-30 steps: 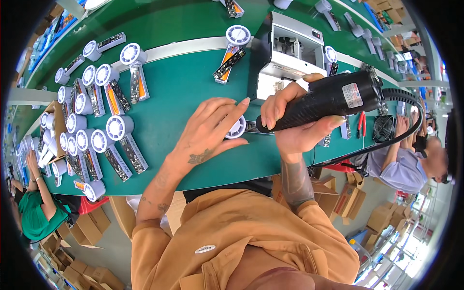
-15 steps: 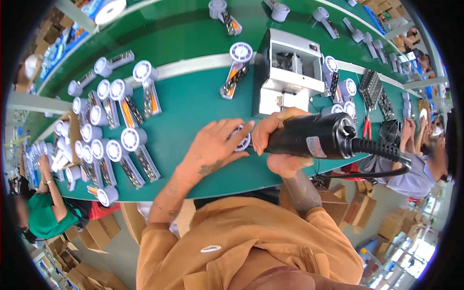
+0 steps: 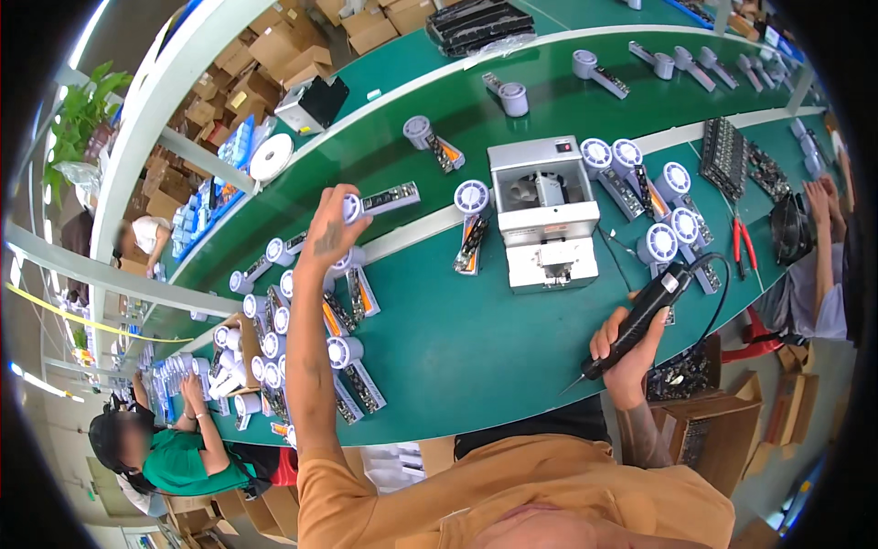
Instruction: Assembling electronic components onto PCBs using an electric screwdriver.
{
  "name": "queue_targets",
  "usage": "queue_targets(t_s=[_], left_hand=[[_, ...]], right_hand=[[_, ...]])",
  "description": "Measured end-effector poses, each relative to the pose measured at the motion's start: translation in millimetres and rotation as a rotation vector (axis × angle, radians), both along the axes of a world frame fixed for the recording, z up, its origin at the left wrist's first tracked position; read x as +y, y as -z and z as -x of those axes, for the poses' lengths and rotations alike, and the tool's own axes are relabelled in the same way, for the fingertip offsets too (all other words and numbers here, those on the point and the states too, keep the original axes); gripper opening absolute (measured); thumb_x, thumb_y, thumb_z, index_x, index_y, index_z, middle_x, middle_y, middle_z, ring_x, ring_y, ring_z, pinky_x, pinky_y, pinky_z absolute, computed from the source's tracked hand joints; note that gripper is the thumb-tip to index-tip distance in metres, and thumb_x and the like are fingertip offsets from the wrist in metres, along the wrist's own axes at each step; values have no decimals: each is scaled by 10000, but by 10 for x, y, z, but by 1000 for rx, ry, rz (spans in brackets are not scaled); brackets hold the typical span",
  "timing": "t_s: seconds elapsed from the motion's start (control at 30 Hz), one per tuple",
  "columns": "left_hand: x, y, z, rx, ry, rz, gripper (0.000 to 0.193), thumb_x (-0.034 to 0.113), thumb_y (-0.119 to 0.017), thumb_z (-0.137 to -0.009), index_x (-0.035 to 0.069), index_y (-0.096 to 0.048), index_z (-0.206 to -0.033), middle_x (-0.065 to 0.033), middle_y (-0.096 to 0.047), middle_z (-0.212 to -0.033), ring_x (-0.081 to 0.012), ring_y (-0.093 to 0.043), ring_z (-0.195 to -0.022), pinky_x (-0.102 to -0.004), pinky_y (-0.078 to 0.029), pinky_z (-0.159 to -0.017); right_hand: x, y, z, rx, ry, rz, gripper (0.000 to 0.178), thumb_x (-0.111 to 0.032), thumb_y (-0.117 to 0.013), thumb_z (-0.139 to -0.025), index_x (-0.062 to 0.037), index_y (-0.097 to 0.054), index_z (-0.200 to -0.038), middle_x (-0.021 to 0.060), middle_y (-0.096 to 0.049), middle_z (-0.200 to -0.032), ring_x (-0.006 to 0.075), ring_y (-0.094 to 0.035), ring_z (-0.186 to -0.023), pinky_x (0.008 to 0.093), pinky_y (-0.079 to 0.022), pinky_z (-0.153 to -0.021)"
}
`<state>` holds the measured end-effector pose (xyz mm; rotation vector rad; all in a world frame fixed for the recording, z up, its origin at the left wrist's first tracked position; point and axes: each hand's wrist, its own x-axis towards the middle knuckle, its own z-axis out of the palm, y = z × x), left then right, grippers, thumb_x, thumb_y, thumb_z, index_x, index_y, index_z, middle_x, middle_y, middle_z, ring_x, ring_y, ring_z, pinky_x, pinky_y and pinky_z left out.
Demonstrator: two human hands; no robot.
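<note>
Left hand (image 3: 331, 224) curled round handheld fan (image 3: 391, 197) head, at the green conveyor (image 3: 375, 161); right hand (image 3: 631, 355) wraps black electric screwdriver (image 3: 644, 316) over tabletop (image 3: 457, 348). Looks like fan transfer; next move calls for steady left-hand control.

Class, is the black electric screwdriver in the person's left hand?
No, the right hand grips the black electric screwdriver, while the left hand holds a white handheld fan.

A black screwdriver (image 3: 646, 316) slants tip-down, well right of a pale, open-handled fan (image 3: 388, 199).
</note>
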<state>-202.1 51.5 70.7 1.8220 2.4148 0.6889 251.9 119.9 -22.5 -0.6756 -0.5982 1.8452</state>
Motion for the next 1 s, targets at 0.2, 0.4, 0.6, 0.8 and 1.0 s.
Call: queue_targets(t_s=[0.2,0.4,0.6,0.8,1.0], left_hand=[[628,646,588,424,-145,357,833,201,-818,-763,135,-404,-1483,-231,-425,-1455,-414,-393,-1368,-505,-376,-1123],[1398,351,126,646,385,231,709,125,-798,-771,183,-524,-1423,-70,-485,-1482,-300,-450,-1365,-442,-411,-1093],[1740,320,192,691,368,323,437,145,-771,-795,208,-693,-1220,-42,-636,-1169,-242,-633,-1100,-376,-537,-911],[1830,371,453,866,482,236,189,207,-634,-895,173,-709,-1065,-51,-606,-1023,-236,-627,-1057,-385,-549,-894],[1936,251,406,820,506,350,214,204,-636,-904,172,-689,-1109,-54,-664,-1020,-255,-634,-1027,-391,-543,-881]], right_hand=[[17,174,-21,92,1,22,617,-670,-281,-1020,-105,-413,-1228,50,-436,-625,168,-430,-414,334,-397,-426],[46,133,26,46,-5,3,601,-627,-306,-1038,-63,-419,-1215,72,-448,-618,185,-454,-416,351,-407,-420],[69,137,8,53,2,20,608,-627,-310,-1037,-55,-423,-1211,75,-448,-616,186,-452,-417,350,-401,-418],[83,151,20,45,-10,15,618,-635,-314,-1033,-54,-422,-1216,74,-445,-613,185,-446,-414,345,-398,-417],[78,152,19,39,3,55,619,-644,-300,-1031,-71,-419,-1231,71,-447,-611,180,-443,-410,344,-400,-419]])
